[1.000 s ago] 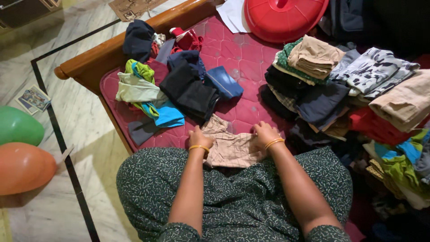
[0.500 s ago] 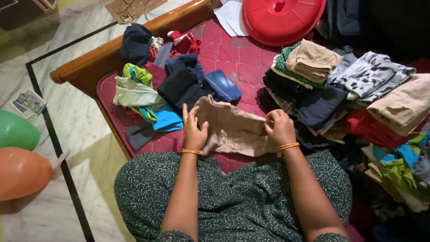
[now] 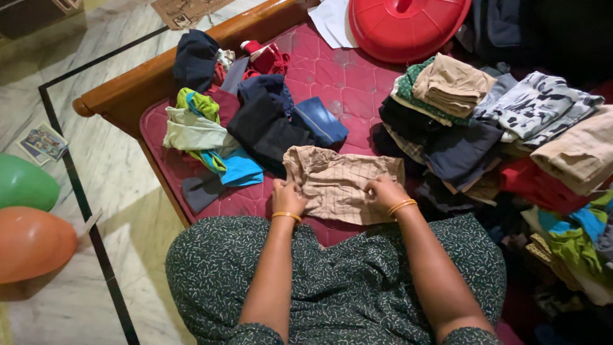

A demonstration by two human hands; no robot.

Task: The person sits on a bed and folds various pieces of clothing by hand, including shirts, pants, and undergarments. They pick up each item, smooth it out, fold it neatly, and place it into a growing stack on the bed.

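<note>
Pinching the near edge of a beige checked cloth (image 3: pixel 341 182), the fingers of both hands are curled shut on the fabric: the left hand (image 3: pixel 287 196) grips its lower left corner, the right hand (image 3: pixel 383 191) its lower right part. Each wrist wears a gold bangle. That cloth lies spread flat on the maroon quilted mattress (image 3: pixel 348 80), at its near edge, just in front of the person's lap in a green patterned dress (image 3: pixel 332 281).

Just beyond the cloth sits a dark folded stack (image 3: pixel 265 124) with a blue piece (image 3: pixel 322 118) against it. Left of that lies a heap of pale green, lime and turquoise clothes (image 3: pixel 204 137). To the right, folded piles rise together: a tan bundle (image 3: pixel 456 83) on top of green and dark garments, a grey printed top (image 3: pixel 536 105), and a beige fold (image 3: pixel 578 150). A red tub (image 3: pixel 405 25) stands at the far end. Wooden bed frame (image 3: pixel 147 80) borders the mattress; on the marble floor (image 3: pixel 121 166) to the left rest a green balloon (image 3: pixel 25 182) and an orange one (image 3: pixel 32 243).
</note>
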